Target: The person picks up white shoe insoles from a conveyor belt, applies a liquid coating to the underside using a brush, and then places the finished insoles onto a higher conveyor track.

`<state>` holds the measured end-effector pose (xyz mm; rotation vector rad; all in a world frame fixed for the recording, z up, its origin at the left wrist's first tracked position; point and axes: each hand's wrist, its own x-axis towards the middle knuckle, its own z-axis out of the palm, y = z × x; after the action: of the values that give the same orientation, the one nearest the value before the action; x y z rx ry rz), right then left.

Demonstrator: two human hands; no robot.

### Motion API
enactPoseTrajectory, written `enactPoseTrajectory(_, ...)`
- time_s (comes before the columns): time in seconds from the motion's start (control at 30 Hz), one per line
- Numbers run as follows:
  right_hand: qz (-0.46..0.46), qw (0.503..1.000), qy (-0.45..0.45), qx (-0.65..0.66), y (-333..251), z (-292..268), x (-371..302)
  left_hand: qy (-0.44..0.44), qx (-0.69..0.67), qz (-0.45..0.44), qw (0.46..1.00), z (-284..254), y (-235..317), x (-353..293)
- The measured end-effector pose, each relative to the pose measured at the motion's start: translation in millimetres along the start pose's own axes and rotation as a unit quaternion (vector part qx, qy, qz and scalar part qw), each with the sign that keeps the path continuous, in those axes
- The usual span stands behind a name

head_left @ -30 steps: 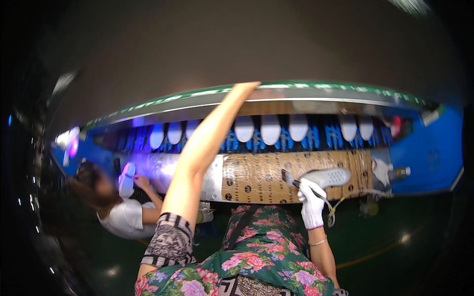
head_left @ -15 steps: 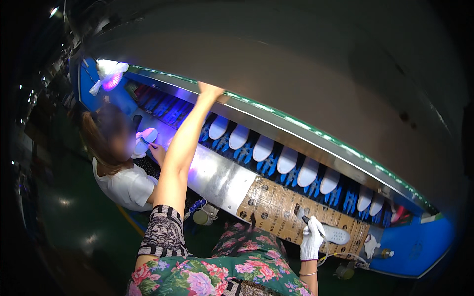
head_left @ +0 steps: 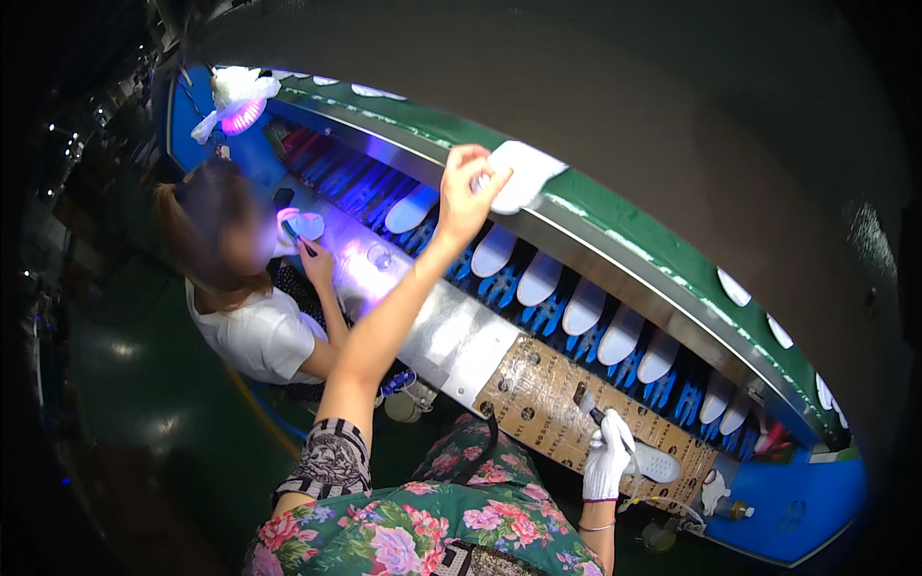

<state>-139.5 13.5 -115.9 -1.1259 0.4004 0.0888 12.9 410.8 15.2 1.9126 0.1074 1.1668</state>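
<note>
My bare left hand (head_left: 468, 197) reaches up to the green belt and pinches the near edge of a white shoe (head_left: 524, 177). The shoe is at the belt's front edge, and its far side cannot be made out clearly. Lower right, my right hand (head_left: 606, 459) in a white knit glove is closed round a brush (head_left: 593, 411) with a dark handle, its bristles pointing up and left. Just right of the glove, a pale grey sole (head_left: 655, 465) lies on the brown cardboard-covered worktop (head_left: 538, 384). The sole's left end is partly hidden by the glove.
Behind the worktop runs a rack of blue holders (head_left: 499, 288) with several pale soles (head_left: 540, 278). Several white pieces (head_left: 734, 287) lie along the green belt (head_left: 615, 216). A co-worker (head_left: 245, 288) sits close on the left, holding a shoe. A lamp (head_left: 243, 116) glows pink at the upper left.
My left hand has moved right from the ledge and now grips a white shoe. More of the green belt and its white pieces has come into view. My right hand still holds the brush.
</note>
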Motion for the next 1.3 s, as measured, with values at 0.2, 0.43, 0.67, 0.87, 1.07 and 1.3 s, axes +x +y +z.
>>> enactPoseTrajectory(0.2,-0.03,0.997,-0.028,0.068,-27.5,-11.7,-12.6,-0.136,-0.419,-0.279,0.853,-4.2,58.4,-123.7)
enactPoseTrajectory(0.43,-0.111,0.976,-0.162,0.091,-80.0,-10.8,-19.2,-0.236,-0.597,-0.591,0.488,8.6,84.8,-235.3)
enactPoseTrajectory(0.67,-0.188,0.954,-0.221,-0.072,-110.0,28.7,-46.7,-0.276,-0.659,-0.539,0.447,27.8,129.9,-300.3)
enactPoseTrajectory(0.87,-0.263,0.925,-0.214,-0.172,-107.3,18.0,-41.5,-0.177,-0.767,-0.531,0.313,43.3,158.6,-304.6)
enactPoseTrajectory(1.07,-0.443,0.827,-0.207,-0.279,-118.0,23.4,-34.3,-0.182,-0.587,-0.581,0.533,49.4,181.6,-298.0)
enactPoseTrajectory(1.3,-0.566,0.7,-0.2,-0.387,-116.4,20.9,-23.4,-0.305,-0.526,-0.509,0.609,55.1,191.6,-308.5)
